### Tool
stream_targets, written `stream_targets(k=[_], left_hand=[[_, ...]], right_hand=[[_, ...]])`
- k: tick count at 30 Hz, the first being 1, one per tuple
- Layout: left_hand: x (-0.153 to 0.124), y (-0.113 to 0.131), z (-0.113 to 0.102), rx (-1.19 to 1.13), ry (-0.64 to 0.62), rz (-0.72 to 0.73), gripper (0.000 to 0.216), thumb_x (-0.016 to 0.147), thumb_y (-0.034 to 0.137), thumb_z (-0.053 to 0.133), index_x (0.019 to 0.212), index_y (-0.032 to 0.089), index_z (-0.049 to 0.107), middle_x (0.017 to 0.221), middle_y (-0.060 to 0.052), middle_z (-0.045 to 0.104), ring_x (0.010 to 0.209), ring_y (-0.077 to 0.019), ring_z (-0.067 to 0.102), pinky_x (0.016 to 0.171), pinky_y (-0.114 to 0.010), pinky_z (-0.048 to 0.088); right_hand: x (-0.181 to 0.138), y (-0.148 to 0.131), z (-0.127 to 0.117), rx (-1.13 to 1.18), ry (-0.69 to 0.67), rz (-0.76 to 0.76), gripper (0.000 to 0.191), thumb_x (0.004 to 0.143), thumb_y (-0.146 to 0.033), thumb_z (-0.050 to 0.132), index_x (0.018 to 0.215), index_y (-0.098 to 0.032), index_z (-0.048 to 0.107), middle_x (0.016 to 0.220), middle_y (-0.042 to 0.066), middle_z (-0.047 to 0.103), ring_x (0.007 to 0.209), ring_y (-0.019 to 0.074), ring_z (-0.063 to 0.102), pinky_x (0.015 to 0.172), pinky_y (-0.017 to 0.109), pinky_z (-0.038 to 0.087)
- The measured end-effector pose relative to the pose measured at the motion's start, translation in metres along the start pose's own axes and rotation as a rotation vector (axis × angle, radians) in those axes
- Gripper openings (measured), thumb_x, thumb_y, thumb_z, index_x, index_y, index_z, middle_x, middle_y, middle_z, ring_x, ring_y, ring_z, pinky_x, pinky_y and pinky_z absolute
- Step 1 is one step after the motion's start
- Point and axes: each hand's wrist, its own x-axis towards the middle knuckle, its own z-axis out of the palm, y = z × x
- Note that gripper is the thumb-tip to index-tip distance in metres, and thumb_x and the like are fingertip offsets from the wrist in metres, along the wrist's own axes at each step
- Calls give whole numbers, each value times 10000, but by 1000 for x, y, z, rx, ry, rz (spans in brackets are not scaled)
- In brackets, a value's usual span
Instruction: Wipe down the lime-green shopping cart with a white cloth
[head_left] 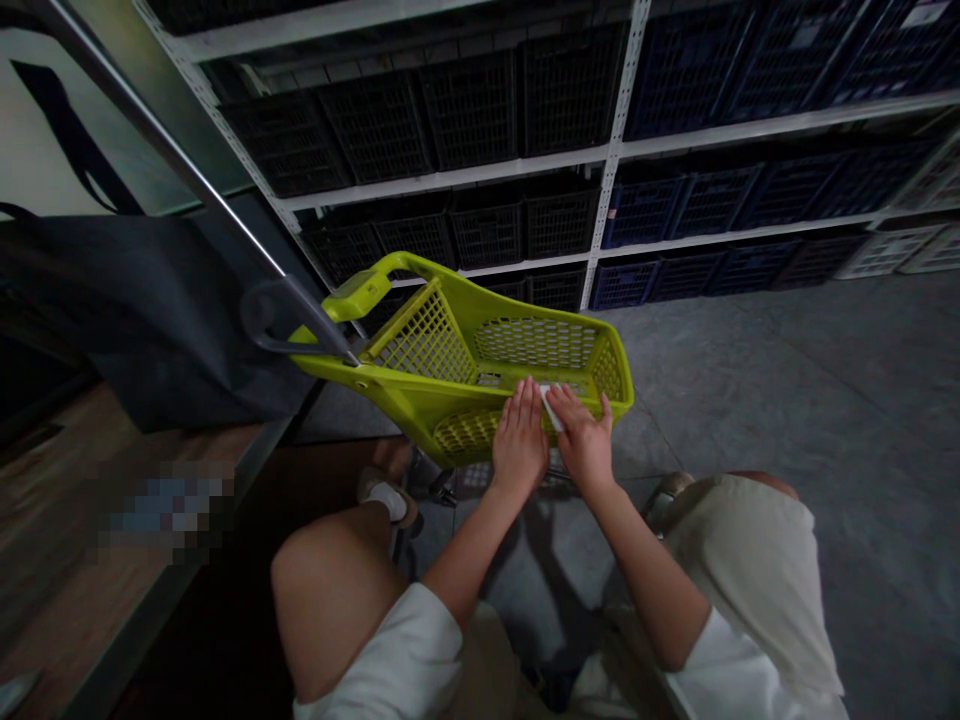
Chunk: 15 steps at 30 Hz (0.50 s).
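Observation:
A lime-green plastic shopping basket (420, 385) with mesh sides and a raised handle stands in front of me, between my knees. My left hand (520, 435) lies on its near long rim, fingers straight and close together, pointing away from me. Beside it, my right hand (585, 440) presses a small white piece of paper or cloth (552, 408) against the same rim, with its outermost finger lifted apart. Only part of the white piece shows between the two hands; the rest is under my right fingers. The basket's inside holds nothing that I can see.
A metal pole (202, 190) slants down to the basket's handle end. Shelving (615, 120) with rows of dark crates (472, 110) stands behind. At left are a dark bag (180, 320) and a wooden tabletop (82, 600) with a blurred patch. Grey floor (750, 390) extends right.

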Motion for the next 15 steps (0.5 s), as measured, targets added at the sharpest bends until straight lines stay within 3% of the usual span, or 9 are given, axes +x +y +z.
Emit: stream_targets(k=[3, 7, 9, 12, 15], left_hand=[[0, 0, -4, -23, 6, 5, 709, 900, 116, 409, 1568, 42, 182, 1676, -132, 193, 1561, -219, 87, 1261, -409, 251], [-1, 1, -6, -45, 9, 5, 751, 892, 142, 435, 1580, 62, 143, 1680, -125, 180, 1562, -226, 91, 1261, -428, 253], [-1, 2, -5, -47, 14, 14, 770, 885, 148, 450, 1580, 55, 133, 1681, -132, 171, 1562, -230, 82, 1260, -431, 256], [-2, 3, -2, -63, 41, 17, 759, 889, 132, 432, 1582, 62, 129, 1678, -136, 181, 1561, -232, 88, 1253, -440, 272], [-2, 3, 1, -63, 55, 4, 730, 894, 114, 402, 1581, 78, 158, 1670, -135, 217, 1557, -234, 122, 1245, -446, 285]], right_hand=[[-15, 36, -16, -34, 13, -22, 667, 793, -46, 404, 1411, -263, 530, 1456, 52, 583, 1411, 207, 476, 1220, 561, 118], [-35, 84, -31, -81, 83, 113, 634, 798, -79, 405, 1383, -270, 560, 1435, 52, 603, 1402, 225, 488, 1205, 589, 140], [-40, 94, -32, -78, 121, 186, 614, 799, -94, 401, 1361, -262, 582, 1418, 62, 617, 1394, 236, 498, 1196, 602, 157], [-34, 79, -23, -67, 175, 272, 589, 795, -94, 390, 1321, -234, 613, 1388, 84, 637, 1376, 242, 519, 1185, 605, 180], [-17, 36, -7, -42, 153, 249, 578, 787, -71, 391, 1291, -221, 632, 1366, 90, 653, 1360, 241, 536, 1192, 605, 153]])
